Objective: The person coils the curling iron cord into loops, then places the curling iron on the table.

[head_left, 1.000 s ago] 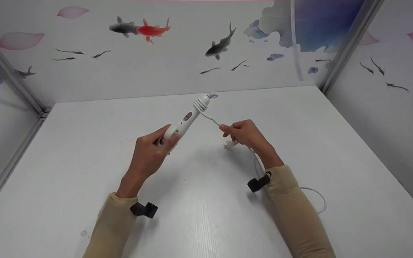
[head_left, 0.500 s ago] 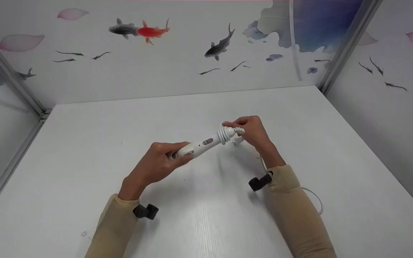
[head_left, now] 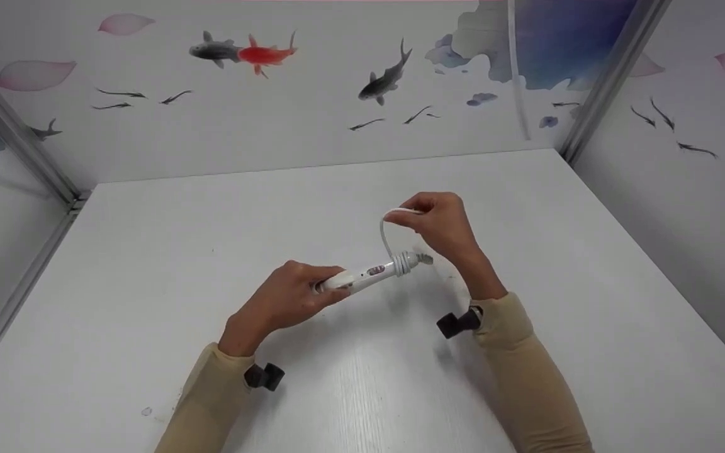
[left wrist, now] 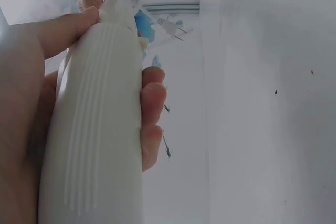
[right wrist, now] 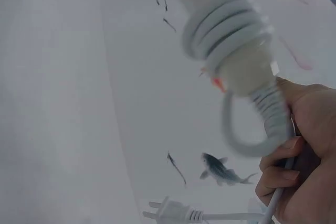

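In the head view my left hand point(head_left: 290, 292) grips a slim white corded appliance point(head_left: 362, 278), shaped like a hair-styling iron, by its near end. Its handle, with a small oval button panel, points right. Several turns of white cord point(right wrist: 226, 27) circle the handle near its ribbed cord outlet. My right hand point(head_left: 444, 223), above and right of that end, pinches the cord between thumb and fingers. From the coil a free stretch rises in an arc to those fingers. In the right wrist view the two-prong plug point(right wrist: 173, 212) hangs on the cord beside the fingers. Ridges line the appliance's body point(left wrist: 92, 119) in the left wrist view.
A white table point(head_left: 148, 264) lies under both hands, with a small clear scrap point(head_left: 146, 411) at the front left. White wall panels point(head_left: 312, 119) printed with fish and petals stand behind and at both sides, joined by metal corner posts point(head_left: 614, 82).
My left hand has swung the appliance from pointing up to nearly level, and moved it right and lower. The right hand has risen slightly, carrying the cord round the handle's end.
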A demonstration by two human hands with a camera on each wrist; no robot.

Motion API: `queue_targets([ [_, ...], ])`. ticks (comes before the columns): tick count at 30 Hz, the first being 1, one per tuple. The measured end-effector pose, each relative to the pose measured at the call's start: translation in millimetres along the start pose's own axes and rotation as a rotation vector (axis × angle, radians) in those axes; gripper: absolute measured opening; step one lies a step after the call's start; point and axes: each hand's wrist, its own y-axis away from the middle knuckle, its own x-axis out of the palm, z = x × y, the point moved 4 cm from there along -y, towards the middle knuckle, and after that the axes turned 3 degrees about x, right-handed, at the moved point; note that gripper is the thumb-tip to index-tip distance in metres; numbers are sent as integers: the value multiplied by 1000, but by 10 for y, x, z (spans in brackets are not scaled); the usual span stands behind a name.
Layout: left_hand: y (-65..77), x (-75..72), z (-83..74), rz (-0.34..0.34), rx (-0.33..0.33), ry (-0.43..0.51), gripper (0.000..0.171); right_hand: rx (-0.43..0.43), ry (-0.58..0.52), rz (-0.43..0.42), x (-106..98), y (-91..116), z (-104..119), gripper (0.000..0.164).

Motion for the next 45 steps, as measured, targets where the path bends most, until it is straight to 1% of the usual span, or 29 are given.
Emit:
queue_targets([
  [2, -5, -2, 2, -24, -8, -27, 29, -52, 13, -3, 13, 52, 103, 21],
  [5, -9, -23, 14, -78, -36, -40, 29, -125, 12, -1, 25, 128, 244, 20],
  [10, -5, -88, 50, -179, -103, -32, 32, -220, 0, 47, 52, 229, 400, 19],
  [12, -1, -112, 67, -207, -130, -26, 33, -239, -2, 73, 70, 252, 423, 19],
  [15, 1, -142, 90, -244, -151, -20, 31, -260, -2, 101, 90, 266, 434, 19],
  [20, 3, -197, 107, -296, -201, -5, 35, -285, -5, 120, 103, 269, 440, 21],
  [24, 0, -234, 121, -324, -235, 4, 39, -278, -8, 124, 107, 262, 427, 20],
  [28, 13, -272, 143, -347, -250, 26, 41, -267, -7, 135, 117, 250, 404, 20],
  [36, 51, -339, 192, -400, -286, 56, 45, -215, 34, 175, 140, 222, 345, 23],
  [40, 52, -346, 183, -410, -296, 58, 46, -177, 49, 216, 164, 210, 323, 24],
  [43, 50, -349, 171, -420, -295, 61, 47, -147, 82, 266, 190, 202, 303, 24],
  [45, 51, -352, 162, -427, -287, 72, 46, -107, 110, 304, 208, 193, 275, 25],
])
